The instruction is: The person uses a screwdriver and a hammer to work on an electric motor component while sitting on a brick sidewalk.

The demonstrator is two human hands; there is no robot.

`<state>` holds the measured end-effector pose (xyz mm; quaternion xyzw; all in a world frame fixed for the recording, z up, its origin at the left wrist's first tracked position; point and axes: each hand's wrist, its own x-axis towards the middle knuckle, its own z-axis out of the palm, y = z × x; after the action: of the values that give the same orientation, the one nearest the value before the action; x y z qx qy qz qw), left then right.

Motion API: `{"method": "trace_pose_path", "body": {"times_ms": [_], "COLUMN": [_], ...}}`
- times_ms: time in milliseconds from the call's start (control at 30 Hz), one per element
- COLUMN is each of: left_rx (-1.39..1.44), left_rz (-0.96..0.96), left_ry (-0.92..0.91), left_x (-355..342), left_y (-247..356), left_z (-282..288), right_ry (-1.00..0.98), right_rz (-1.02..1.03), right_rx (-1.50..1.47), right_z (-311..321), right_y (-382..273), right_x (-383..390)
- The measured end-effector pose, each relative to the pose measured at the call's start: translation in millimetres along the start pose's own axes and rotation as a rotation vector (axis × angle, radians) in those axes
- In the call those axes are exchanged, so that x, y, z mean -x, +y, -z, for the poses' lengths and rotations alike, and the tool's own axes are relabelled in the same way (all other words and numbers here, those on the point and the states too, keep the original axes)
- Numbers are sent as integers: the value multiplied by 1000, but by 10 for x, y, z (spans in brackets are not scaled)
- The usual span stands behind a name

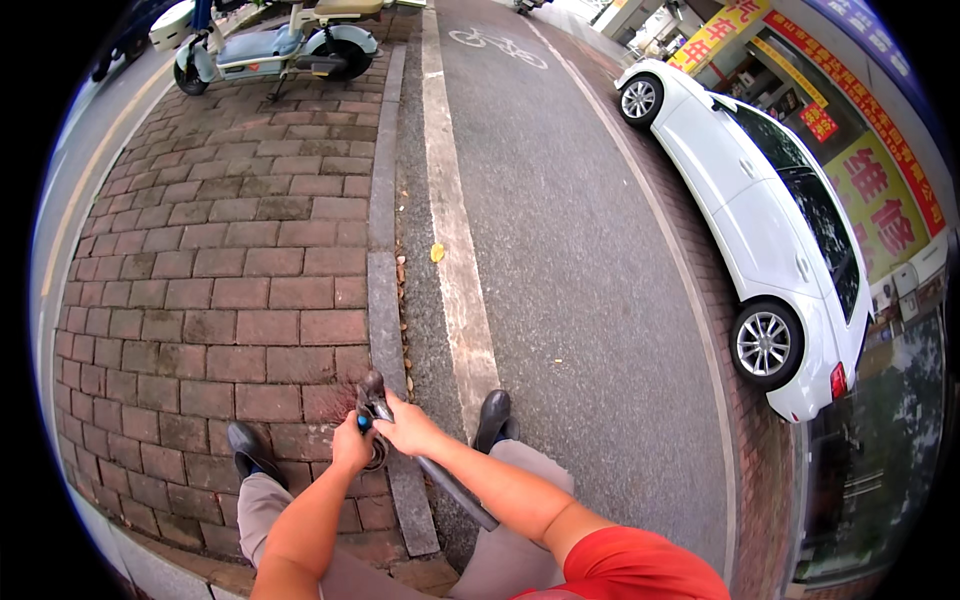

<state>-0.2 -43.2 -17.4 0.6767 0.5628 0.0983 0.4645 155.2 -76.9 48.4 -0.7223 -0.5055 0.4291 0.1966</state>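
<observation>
In front of me both hands are together on a long dark tool [457, 492], a thick grey-black tube with a rounded dark knob at its far end. The tube slants under my right forearm, back toward my right leg. My right hand [408, 428] is closed around its upper part. Just left of it, my left hand [350, 446] is closed by a small blue part [363, 423] at the tool's head. A round metallic ring or coil shows between and below the hands. Thin reddish bristle-like strands [328, 402] spread beside the knob. The tool's exact kind is unclear.
I straddle a stone kerb [384, 300], one shoe on brick paving [240, 290], the other on an asphalt lane [570, 250] with a painted white line. A white car [745, 190] is parked at right before shops. A pale blue scooter [275, 50] stands far left.
</observation>
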Motion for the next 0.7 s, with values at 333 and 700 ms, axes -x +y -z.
{"method": "trace_pose_path", "body": {"times_ms": [333,700], "left_rx": [9,-71], "left_rz": [-91,-69], "left_ry": [43,-74], "left_x": [-73,1], "left_y": [-148,-103], "left_z": [-142,13], "right_ry": [92,26], "right_rz": [-13,-117], "right_rx": [-7,-314], "right_z": [-219,-118], "right_y": [101,-65], "right_x": [-144,-117]}}
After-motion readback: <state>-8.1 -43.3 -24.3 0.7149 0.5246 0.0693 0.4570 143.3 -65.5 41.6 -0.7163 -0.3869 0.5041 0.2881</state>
